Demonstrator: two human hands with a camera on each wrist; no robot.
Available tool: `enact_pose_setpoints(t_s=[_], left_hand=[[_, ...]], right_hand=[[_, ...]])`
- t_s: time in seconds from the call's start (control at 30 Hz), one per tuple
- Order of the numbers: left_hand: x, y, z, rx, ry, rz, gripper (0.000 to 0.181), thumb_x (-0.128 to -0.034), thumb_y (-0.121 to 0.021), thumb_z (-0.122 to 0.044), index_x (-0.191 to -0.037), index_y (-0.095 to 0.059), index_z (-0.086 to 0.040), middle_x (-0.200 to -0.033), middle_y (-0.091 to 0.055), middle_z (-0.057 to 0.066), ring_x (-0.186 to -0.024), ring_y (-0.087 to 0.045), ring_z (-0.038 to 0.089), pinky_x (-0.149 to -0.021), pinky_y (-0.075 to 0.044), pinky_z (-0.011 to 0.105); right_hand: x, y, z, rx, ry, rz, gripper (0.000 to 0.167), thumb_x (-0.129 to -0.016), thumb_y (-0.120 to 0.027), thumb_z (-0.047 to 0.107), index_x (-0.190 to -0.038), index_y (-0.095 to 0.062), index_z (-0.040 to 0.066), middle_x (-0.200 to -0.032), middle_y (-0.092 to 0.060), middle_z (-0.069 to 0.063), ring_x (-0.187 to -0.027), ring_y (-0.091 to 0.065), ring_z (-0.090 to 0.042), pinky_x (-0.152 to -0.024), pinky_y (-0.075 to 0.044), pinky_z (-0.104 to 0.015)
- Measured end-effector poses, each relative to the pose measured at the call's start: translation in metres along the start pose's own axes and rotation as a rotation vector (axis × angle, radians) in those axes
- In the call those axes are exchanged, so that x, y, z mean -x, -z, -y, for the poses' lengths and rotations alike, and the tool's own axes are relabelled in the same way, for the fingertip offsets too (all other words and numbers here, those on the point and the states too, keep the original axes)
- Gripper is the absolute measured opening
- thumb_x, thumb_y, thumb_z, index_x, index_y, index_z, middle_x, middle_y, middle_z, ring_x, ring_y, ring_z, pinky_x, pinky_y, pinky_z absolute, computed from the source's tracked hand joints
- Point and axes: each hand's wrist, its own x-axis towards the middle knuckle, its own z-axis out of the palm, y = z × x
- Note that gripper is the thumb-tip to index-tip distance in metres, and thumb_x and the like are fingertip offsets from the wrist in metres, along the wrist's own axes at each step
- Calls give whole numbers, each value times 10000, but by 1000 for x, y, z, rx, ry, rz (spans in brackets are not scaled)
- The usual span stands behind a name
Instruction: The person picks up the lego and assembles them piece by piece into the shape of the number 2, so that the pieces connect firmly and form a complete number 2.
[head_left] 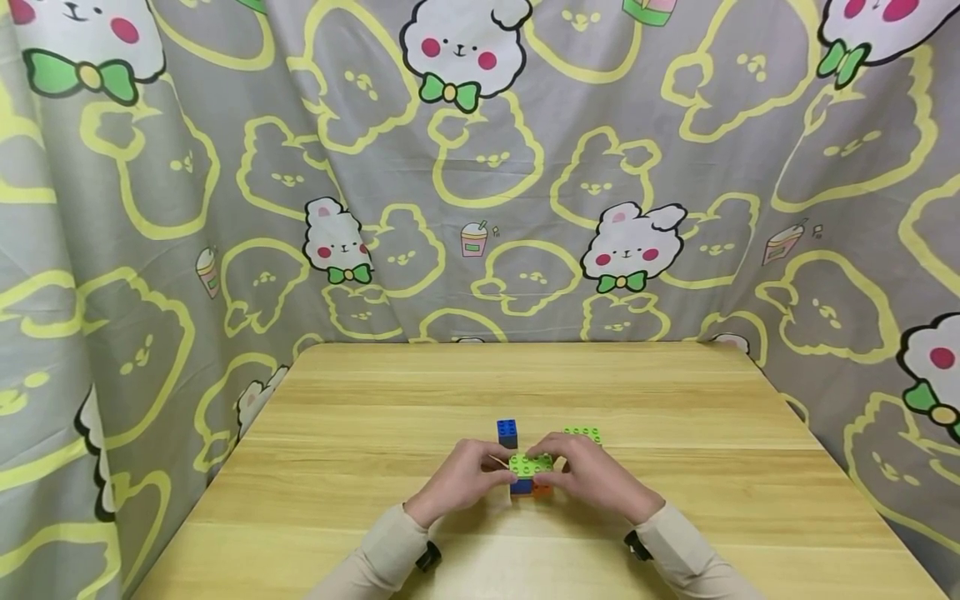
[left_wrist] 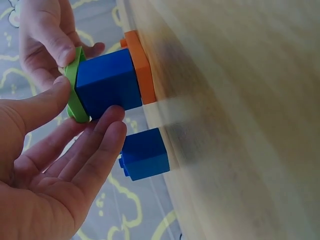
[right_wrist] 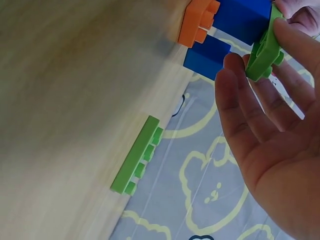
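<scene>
A flat light green brick (head_left: 529,465) lies on top of a blue block (left_wrist: 109,81), which stands on an orange plate (left_wrist: 142,67) on the table. My left hand (head_left: 467,478) pinches the green brick's left end, its thumb on the near side and other fingers beside the blue block. The right hand (head_left: 592,477) pinches the other end of the green brick. In the right wrist view that end (right_wrist: 265,47) juts out past the blue block, over the orange plate's bare studs (right_wrist: 206,21).
A second blue block (head_left: 507,432) stands behind the stack, slightly left. Another light green brick (right_wrist: 137,156) lies on the wooden table (head_left: 375,375), behind my right hand. A patterned curtain (head_left: 495,167) hangs around the table's back and sides.
</scene>
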Motion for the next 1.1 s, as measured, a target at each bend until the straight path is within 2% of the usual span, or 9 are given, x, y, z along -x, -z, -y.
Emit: enact_pose_setpoints(t_s=[0.23, 0.67, 1.1], left_hand=[[0, 1, 0, 3, -7, -6, 259, -938, -762, -181, -1164, -764, -54, -1166, -752, 109, -917, -741, 136, -791, -584, 217], [0, 0, 1, 9, 4, -16, 256, -927, -772, -165, -1153, -766, -42, -1152, -754, 113, -906, -746, 133, -778, -584, 206], [1, 0, 0, 15, 20, -20, 263, -926, -773, -162, -1158, -762, -39, -1145, -754, 110, -924, -749, 169, -783, -589, 217]], right_hand=[[0, 1, -1, -31, -18, -3, 245, -957, -735, 308, -1183, -757, 215, -1150, -718, 86, -1050, -661, -133, -792, -584, -292], [-1, 0, -1, -20, 12, -15, 234, -949, -748, 252, -1173, -767, 186, -1103, -722, 81, -989, -663, -89, -763, -570, -239], [-1, -1, 1, -17, 3, -18, 228, -950, -747, 251, -1167, -773, 184, -1098, -723, 72, -983, -661, -97, -748, -560, -226]])
